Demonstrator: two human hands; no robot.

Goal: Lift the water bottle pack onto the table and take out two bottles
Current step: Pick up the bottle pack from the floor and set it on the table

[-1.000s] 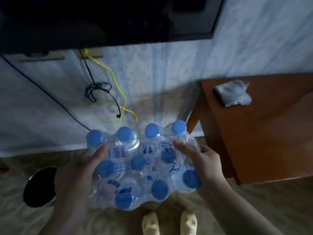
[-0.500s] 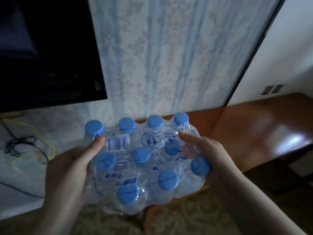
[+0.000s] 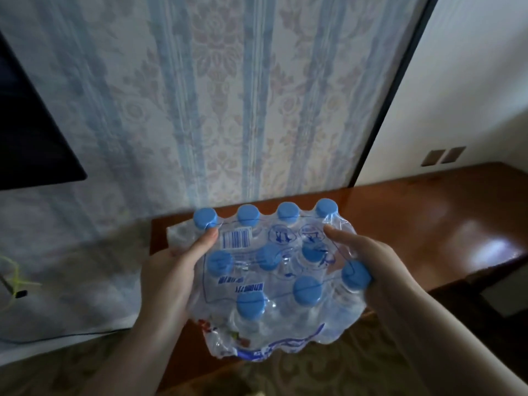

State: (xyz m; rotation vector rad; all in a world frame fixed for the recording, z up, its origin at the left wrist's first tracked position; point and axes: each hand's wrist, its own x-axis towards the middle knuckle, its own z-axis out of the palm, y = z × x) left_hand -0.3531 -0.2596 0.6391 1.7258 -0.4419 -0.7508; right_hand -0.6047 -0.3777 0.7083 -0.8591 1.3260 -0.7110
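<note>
The water bottle pack (image 3: 271, 270) is off the floor and carried between both hands, over the near left corner of the bench (image 3: 428, 224). It is not clear that its base rests on the wood yet; the near portion overhangs the edge.

Left hand (image 3: 171, 270): clenched on the left side of the pack, thumb laid over the film next to the barcode label (image 3: 236, 238). Right hand (image 3: 371, 264): clasping the right side, fingers across the wrap beside the blue caps (image 3: 307, 290). Each grip is on the pack itself, not on loose film alone, as far as can be seen.

Assessment: the lift is nearly complete; the set-down is outstanding, and no bottle has been removed.

Recommended practice for the step in hand:
- Carry the pack further onto the bench so the whole base is supported before either hand lets go.
- Lower it level; the wrap looks slack and the bottles may shift inside.
- Release one hand at a time.

Risk: an early release near the edge could tip the pack floorward.
</note>
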